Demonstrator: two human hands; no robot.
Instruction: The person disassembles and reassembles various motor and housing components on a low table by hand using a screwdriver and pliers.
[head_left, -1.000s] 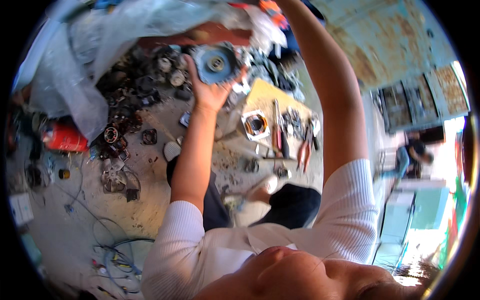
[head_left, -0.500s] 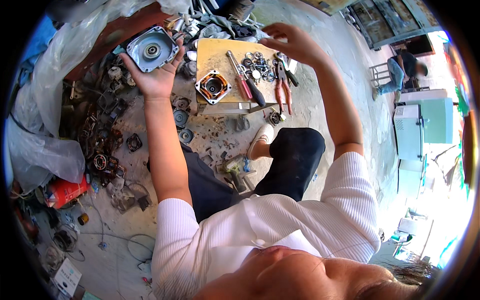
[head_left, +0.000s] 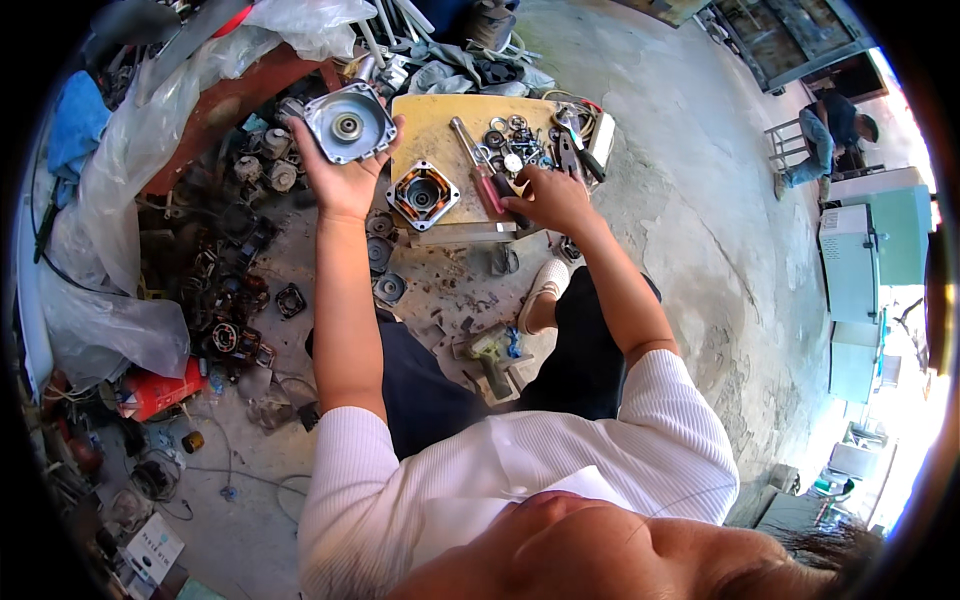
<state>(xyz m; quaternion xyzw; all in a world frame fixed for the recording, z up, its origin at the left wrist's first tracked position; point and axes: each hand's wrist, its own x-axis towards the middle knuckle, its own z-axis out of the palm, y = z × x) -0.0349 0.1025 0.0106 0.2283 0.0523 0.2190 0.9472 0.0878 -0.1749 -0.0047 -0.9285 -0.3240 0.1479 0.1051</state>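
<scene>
My left hand (head_left: 345,190) holds up a square grey metal motor end cover (head_left: 322,112), its hollow side showing a round bearing (head_left: 347,126) at the centre. Over the yellow-topped stool (head_left: 430,112), my right hand (head_left: 558,200) has its fingers curled round the dark handle of a screwdriver (head_left: 502,184); part of the handle is hidden. Beside it lies a tool with a pink-red handle (head_left: 487,192). A motor stator (head_left: 424,194) with copper windings sits at the stool's near left corner. Pliers (head_left: 568,155) lie partly under my right hand.
Several small rings and bearings (head_left: 515,140) lie along the stool's far side. A green power tool (head_left: 489,355) rests on the floor between my legs. Old motor parts (head_left: 225,335) and a plastic sheet (head_left: 120,230) crowd the left. Another person (head_left: 815,140) sits at the far right.
My right hand has come down from the air beyond the stool's right side onto the tools. The left hand still holds the end cover, now slightly lower and further right in view.
</scene>
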